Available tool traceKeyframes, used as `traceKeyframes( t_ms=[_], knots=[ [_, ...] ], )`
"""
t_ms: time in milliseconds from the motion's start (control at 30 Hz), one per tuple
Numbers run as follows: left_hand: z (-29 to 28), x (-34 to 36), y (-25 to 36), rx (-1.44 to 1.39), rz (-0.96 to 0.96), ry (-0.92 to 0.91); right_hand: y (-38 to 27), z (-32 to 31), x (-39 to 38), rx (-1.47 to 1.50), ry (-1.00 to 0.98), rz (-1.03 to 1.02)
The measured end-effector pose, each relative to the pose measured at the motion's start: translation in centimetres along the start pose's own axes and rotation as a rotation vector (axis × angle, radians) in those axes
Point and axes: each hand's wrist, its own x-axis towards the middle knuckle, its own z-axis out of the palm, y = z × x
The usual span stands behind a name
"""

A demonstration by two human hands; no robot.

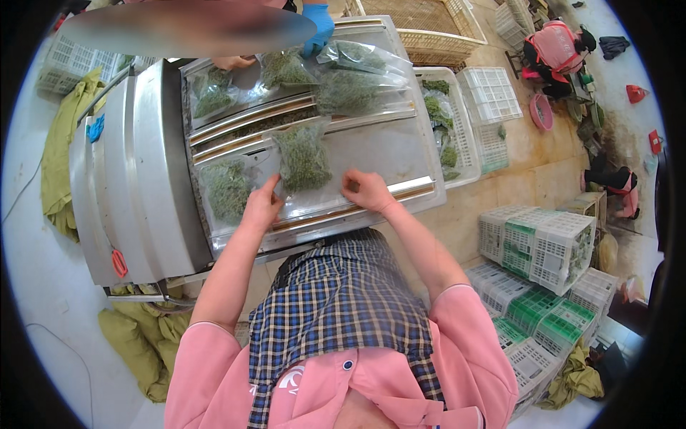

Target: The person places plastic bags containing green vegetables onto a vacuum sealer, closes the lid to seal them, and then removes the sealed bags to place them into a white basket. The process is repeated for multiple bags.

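A clear plastic bag of green sprigs [304, 157] lies in front of me on a steel vacuum sealing machine [386, 150]. Its mouth points towards me, over the near sealing bar. My left hand [264, 205] is at the bag's near left corner, index finger stretched out and thumb apart from it. Right of the bag, my right hand [366, 190] is curled, thumb and index finger together; whatever is between them cannot be made out. A second filled bag [227, 191] lies left of my left hand, its mouth along the same bar.
Across the machine, a blue-gloved hand [318, 27] and a bare hand [234, 63] of another person touch more filled bags [350, 89]. The steel lid [136, 171] stands at left, with red scissors [118, 263]. A white crate [468, 154] holds bags; stacked crates [536, 243] stand right.
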Motion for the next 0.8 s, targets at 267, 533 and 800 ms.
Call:
traceKeyframes(
  t_ms=[267, 533, 800],
  knots=[
    [-1.7, -1.4, -0.4, 0.201, -0.041, -0.079, 0.8, -2.8, 1.6, 0.276, 0.132, 0.154],
    [2.9, 3.5, 10.2, -0.776, -0.11, -0.29, 5.2, -9.1, 9.4, 0.698, 0.911, 0.15],
    [11.2, 10.9, 12.3, -1.458, -0.283, 0.076, -4.6, -5.5, 2.6, 0.865, 0.612, 0.259]
  ],
)
